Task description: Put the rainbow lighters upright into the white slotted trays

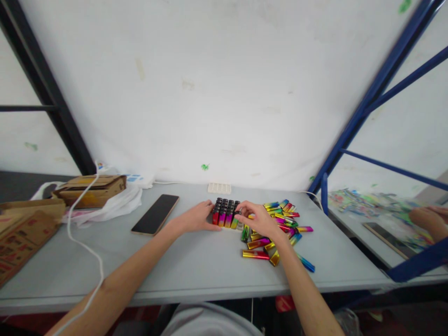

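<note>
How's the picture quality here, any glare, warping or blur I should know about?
Head view: flat, soft light on the wall; bright glints on the loose lighters; black post and blue post lean strongly, probably wide-angle stretch; fine detail looks soft around the hands, and the clutter beyond the blue post is smeary.

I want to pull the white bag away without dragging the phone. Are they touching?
Apart. The head view shows a strip of bare table between the phone's left edge and the bag.
</note>
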The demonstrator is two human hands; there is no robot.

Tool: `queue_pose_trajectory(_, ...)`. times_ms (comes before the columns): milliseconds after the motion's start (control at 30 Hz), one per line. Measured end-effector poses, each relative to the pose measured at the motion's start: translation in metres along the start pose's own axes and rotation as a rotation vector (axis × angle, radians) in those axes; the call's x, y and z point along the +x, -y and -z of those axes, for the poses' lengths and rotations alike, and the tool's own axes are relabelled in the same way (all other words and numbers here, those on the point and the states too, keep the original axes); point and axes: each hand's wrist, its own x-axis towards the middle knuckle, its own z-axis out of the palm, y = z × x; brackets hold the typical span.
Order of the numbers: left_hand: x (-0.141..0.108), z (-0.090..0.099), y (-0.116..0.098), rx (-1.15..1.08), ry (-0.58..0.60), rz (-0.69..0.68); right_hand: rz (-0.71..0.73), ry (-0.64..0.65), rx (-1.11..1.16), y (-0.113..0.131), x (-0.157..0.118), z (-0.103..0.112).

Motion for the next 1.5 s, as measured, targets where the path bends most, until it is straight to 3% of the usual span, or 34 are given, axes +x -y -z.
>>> queue_pose_trajectory(467,0.0,0.003,-0.003,0.013,0.044,0.012,0.062,-0.004,-0.055,-0.007,0.001,0.002)
queue_pose_trajectory(900,0.0,0.002,-0.003,-0.016,0.023,-0.002,0.022,0.015,0.008,-0.003,-0.001,0.002)
queue_pose_trajectory(1200,0.0,-0.001,0.002,0.029,0.014,-0.001,0.214,-0.338,-0.068,-0.01,0.001,0.015)
queue_pose_trajectory(1500,0.0,0.0,0.0,0.017,0.008,0.006,0.234,-0.472,-0.255,-0.018,-0.002,0.027)
